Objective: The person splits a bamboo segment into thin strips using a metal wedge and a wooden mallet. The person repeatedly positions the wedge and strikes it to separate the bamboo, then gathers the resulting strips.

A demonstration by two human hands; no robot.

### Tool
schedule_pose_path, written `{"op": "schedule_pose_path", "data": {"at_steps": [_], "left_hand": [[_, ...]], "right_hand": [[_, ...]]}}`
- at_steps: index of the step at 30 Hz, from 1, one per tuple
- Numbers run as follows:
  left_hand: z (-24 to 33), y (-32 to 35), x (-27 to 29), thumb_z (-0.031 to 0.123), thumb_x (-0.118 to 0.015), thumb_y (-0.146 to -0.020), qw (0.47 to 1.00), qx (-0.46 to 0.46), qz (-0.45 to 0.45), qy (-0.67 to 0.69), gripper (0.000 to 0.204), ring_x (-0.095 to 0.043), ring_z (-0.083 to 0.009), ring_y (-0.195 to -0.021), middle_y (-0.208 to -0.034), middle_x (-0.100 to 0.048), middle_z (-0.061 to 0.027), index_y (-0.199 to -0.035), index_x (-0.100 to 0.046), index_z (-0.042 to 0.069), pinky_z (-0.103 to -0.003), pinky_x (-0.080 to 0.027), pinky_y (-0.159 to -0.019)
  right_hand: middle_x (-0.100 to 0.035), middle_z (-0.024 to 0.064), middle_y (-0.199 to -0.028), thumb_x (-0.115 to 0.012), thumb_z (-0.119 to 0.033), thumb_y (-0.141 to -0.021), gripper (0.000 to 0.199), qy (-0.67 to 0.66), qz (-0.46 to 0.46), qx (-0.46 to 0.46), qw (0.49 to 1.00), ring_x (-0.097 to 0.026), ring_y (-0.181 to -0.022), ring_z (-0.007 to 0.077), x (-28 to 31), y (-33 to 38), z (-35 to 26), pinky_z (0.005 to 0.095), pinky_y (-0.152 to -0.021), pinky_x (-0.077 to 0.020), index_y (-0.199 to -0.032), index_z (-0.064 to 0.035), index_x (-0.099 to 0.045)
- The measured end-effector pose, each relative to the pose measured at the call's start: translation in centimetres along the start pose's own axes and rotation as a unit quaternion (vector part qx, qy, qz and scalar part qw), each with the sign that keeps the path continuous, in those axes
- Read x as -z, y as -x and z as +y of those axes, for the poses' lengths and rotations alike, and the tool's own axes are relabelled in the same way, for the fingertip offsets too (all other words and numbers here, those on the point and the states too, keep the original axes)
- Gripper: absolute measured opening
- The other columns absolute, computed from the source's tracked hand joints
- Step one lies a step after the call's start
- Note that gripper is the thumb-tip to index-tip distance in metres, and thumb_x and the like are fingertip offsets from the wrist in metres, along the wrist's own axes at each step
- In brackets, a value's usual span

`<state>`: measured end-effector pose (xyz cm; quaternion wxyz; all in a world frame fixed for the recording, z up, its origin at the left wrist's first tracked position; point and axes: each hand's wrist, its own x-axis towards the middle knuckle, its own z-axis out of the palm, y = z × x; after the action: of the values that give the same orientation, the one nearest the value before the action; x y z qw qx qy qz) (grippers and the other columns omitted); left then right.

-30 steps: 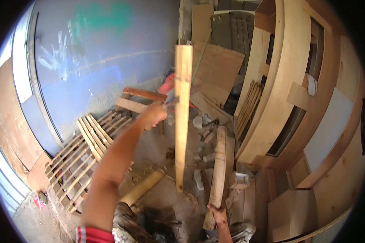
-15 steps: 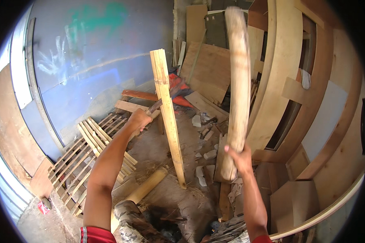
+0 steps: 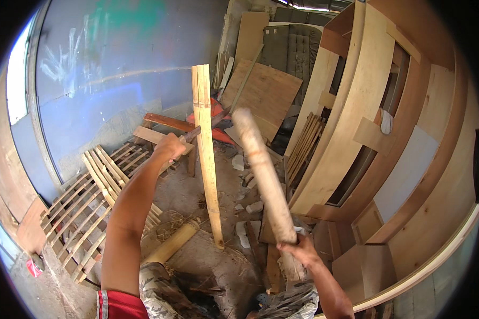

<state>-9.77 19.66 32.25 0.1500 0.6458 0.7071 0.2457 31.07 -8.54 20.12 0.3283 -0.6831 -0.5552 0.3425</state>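
Observation:
My left hand (image 3: 167, 147) is closed round the handle of a long knife (image 3: 219, 118). Its dark blade crosses an upright split bamboo piece (image 3: 206, 154) and shows on both sides of it; how deep it sits in the bamboo I cannot tell. The bamboo's lower end meets the dirt floor. My right hand (image 3: 302, 250) grips a thick, pale wooden club (image 3: 264, 173) near its lower end. The club tilts left, its upper end close to the blade's tip, apart from it as far as I can see.
A bamboo slat rack (image 3: 85, 212) with loose strips (image 3: 105, 170) lies left. A cut bamboo pole (image 3: 173, 242) rests before my legs. Plywood sheets (image 3: 266, 90) lean at the back, beside an orange-red cloth (image 3: 218, 109). A large wooden frame (image 3: 351, 122) stands right; stones (image 3: 254, 207) dot the floor.
The club has swung down and left from nearly upright, its upper end coming towards the blade. My right hand is lower. The view has shifted slightly; my left hand still holds the knife.

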Motion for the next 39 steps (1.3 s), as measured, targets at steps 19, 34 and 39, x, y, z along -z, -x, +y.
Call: {"op": "schedule_pose_path", "data": {"at_steps": [19,34,39], "left_hand": [[3.1,0.2,-2.4,0.033,-0.068,-0.077,0.985,-0.116,0.027,-0.128,0.043,-0.068,-0.0371,-0.102,-0.105,-0.069,-0.0258,-0.101,-0.071,-0.002,-0.043,-0.055,-0.090],[2.8,0.7,-1.1,0.025,-0.066,-0.078,0.980,-0.125,0.035,-0.154,0.034,-0.069,-0.0383,-0.099,-0.101,-0.070,-0.0263,-0.097,-0.071,-0.003,-0.042,-0.056,-0.086],[1.3,1.2,-0.6,0.019,-0.064,-0.077,0.974,-0.122,0.038,-0.187,0.032,-0.069,-0.0368,-0.100,-0.104,-0.070,-0.0252,-0.099,-0.071,-0.002,-0.043,-0.056,-0.086]], "right_hand": [[-0.067,0.0147,-0.118,-0.085,-0.023,-0.072,0.067,-0.159,0.020,0.018,0.987,-0.064,-0.106,0.0243,-3.6,-3.1,3.5,0.0363,-0.097,-0.0480,-0.127,0.0027,-0.056],[-0.068,0.0130,-0.116,-0.087,-0.025,-0.067,0.073,0.017,0.038,0.028,0.999,-0.065,-0.101,0.0242,-2.2,-1.2,5.2,0.0317,-0.096,-0.0489,-0.126,0.0060,-0.057],[-0.069,0.0149,-0.112,-0.087,-0.021,-0.067,0.067,-0.124,0.071,0.025,0.989,-0.065,-0.100,0.0223,-2.0,1.5,1.2,0.0343,-0.092,-0.0514,-0.122,0.0053,-0.059]]}}
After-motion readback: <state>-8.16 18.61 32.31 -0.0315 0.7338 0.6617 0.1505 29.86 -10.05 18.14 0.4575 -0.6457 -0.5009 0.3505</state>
